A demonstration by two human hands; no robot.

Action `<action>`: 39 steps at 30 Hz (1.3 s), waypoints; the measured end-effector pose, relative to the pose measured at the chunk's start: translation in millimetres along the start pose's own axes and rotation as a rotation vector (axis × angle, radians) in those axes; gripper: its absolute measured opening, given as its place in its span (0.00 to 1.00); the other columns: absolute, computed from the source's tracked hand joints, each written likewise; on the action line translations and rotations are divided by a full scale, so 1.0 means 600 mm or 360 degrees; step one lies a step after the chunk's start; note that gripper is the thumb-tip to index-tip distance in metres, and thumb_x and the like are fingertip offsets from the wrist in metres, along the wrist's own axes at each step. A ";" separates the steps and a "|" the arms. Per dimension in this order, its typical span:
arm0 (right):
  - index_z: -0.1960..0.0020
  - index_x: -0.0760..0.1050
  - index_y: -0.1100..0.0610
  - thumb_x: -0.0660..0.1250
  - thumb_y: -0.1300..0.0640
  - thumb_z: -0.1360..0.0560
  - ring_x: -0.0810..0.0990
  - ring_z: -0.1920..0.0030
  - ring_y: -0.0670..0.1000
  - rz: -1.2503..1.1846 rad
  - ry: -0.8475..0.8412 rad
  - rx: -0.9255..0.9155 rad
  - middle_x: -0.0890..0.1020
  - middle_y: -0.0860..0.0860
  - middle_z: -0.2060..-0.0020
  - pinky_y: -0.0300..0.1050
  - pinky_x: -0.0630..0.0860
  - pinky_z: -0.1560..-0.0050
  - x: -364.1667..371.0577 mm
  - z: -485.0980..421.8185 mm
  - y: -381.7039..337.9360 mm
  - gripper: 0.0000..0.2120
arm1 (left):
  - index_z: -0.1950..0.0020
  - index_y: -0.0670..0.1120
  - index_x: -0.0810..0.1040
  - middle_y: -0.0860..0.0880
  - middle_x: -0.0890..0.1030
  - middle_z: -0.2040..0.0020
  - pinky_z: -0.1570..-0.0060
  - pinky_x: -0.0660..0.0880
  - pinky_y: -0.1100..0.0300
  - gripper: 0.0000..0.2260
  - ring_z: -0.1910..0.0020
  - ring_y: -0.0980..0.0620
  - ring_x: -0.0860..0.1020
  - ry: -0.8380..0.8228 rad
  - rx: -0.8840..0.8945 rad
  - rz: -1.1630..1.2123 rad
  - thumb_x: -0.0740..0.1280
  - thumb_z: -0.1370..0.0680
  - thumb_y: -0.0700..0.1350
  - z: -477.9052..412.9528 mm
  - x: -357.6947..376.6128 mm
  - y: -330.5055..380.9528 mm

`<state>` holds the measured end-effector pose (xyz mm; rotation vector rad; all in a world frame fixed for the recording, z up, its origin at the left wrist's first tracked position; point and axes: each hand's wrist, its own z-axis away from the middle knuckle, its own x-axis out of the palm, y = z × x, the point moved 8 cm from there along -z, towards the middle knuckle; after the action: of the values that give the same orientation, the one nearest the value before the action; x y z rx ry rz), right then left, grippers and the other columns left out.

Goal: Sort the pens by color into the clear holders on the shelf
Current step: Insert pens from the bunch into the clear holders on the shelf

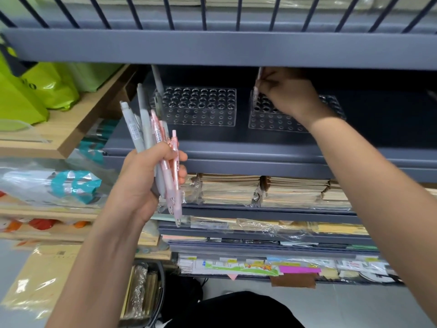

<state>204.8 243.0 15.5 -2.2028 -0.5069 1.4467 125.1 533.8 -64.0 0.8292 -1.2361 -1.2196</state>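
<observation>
On the grey shelf (236,150), two clear holders: left holder (203,107), with a grey pen (157,81) standing at its far left corner; right holder (267,119), receiving a pink pen (256,91) at a back-corner hole, so the step in hand appears to be seating pink in that rack. Right hand (286,93): fingers (264,88) curled close, pinching the pink pen near upright; the next move likely calls for a straight push down, then release. Left hand (146,176): fingers wrapped round a bundle of grey and pink pens (151,133), held before the shelf.
</observation>
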 end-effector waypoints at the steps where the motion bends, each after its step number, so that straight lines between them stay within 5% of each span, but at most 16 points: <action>1: 0.49 0.79 0.52 0.64 0.52 0.22 0.77 0.52 0.45 -0.0063 -0.0004 0.0040 0.83 0.48 0.50 0.34 0.68 0.53 -0.001 -0.001 0.005 0.07 | 0.69 0.47 0.85 0.44 0.78 0.67 0.72 0.75 0.61 0.08 0.73 0.49 0.76 -0.0001 -0.0001 -0.0015 0.67 0.35 0.41 0.000 -0.002 -0.001; 9: 0.47 0.79 0.48 0.65 0.46 0.23 0.81 0.50 0.49 -0.0118 -0.0146 0.0168 0.82 0.45 0.52 0.39 0.74 0.48 -0.002 0.001 0.015 0.09 | 0.67 0.49 0.86 0.43 0.81 0.64 0.69 0.77 0.60 0.08 0.71 0.50 0.78 -0.0049 0.0000 -0.0041 0.67 0.33 0.41 -0.003 0.001 -0.008; 12: 0.46 0.81 0.52 0.64 0.44 0.23 0.79 0.47 0.50 0.0073 0.0307 0.0181 0.83 0.48 0.50 0.35 0.67 0.47 -0.042 0.029 0.004 0.15 | 0.67 0.50 0.87 0.44 0.85 0.60 0.68 0.77 0.60 0.10 0.70 0.51 0.79 -0.0075 0.0001 -0.0042 0.67 0.33 0.41 -0.005 0.006 -0.009; 14: 0.49 0.82 0.56 0.64 0.47 0.24 0.81 0.48 0.55 -0.0016 0.0636 0.0129 0.85 0.53 0.53 0.42 0.70 0.44 -0.062 0.075 -0.029 0.14 | 0.67 0.50 0.87 0.44 0.85 0.60 0.69 0.77 0.60 0.10 0.70 0.51 0.79 -0.0093 0.0004 -0.0016 0.66 0.33 0.41 -0.008 0.012 -0.009; 17: 0.59 0.82 0.49 0.70 0.52 0.27 0.81 0.61 0.47 -0.0650 0.0198 0.0014 0.84 0.47 0.65 0.43 0.76 0.55 -0.002 0.113 -0.090 0.04 | 0.68 0.51 0.87 0.43 0.84 0.61 0.71 0.77 0.60 0.11 0.71 0.50 0.78 -0.0122 0.0004 0.0025 0.66 0.33 0.40 -0.013 0.022 -0.011; 21: 0.60 0.83 0.48 0.73 0.48 0.28 0.81 0.64 0.40 -0.0693 -0.0469 -0.0019 0.84 0.43 0.65 0.34 0.76 0.62 0.076 0.134 -0.134 0.04 | 0.57 0.41 0.83 0.43 0.82 0.66 0.71 0.77 0.59 0.08 0.72 0.49 0.78 -0.0154 0.0011 -0.0001 0.66 0.33 0.39 -0.022 0.033 -0.015; 27: 0.58 0.83 0.54 0.73 0.46 0.29 0.80 0.66 0.40 -0.0741 -0.0730 0.0011 0.85 0.47 0.64 0.36 0.77 0.62 0.108 0.133 -0.140 0.11 | 0.52 0.39 0.78 0.41 0.82 0.65 0.70 0.77 0.57 0.09 0.72 0.46 0.79 -0.0280 0.0055 -0.0041 0.68 0.32 0.37 -0.027 0.048 -0.016; 31: 0.58 0.83 0.54 0.73 0.49 0.28 0.74 0.73 0.39 -0.0886 -0.0783 0.0085 0.82 0.45 0.69 0.33 0.67 0.76 0.121 0.131 -0.132 0.08 | 0.50 0.38 0.79 0.40 0.84 0.63 0.69 0.79 0.58 0.12 0.67 0.43 0.84 -0.0275 0.0056 -0.0050 0.67 0.32 0.39 -0.033 0.050 -0.014; 35: 0.58 0.81 0.56 0.69 0.59 0.25 0.69 0.75 0.46 -0.1379 -0.0605 0.0183 0.81 0.53 0.65 0.37 0.62 0.78 0.109 0.117 -0.113 0.04 | 0.46 0.35 0.76 0.39 0.85 0.61 0.66 0.81 0.57 0.16 0.60 0.39 0.86 -0.0205 0.0006 0.0088 0.65 0.31 0.39 -0.041 0.048 -0.018; 39: 0.61 0.79 0.56 0.62 0.65 0.25 0.75 0.74 0.54 -0.1846 0.0006 0.0093 0.83 0.56 0.64 0.41 0.72 0.75 0.038 0.103 -0.074 0.10 | 0.49 0.39 0.75 0.41 0.82 0.64 0.74 0.73 0.60 0.12 0.74 0.46 0.77 -0.0190 -0.0001 0.0042 0.67 0.32 0.39 -0.044 0.046 -0.015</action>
<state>154.0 302.8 1.5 -1.3599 -1.3952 0.7694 146.0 501.2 -71.4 0.7461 -1.3389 -1.2629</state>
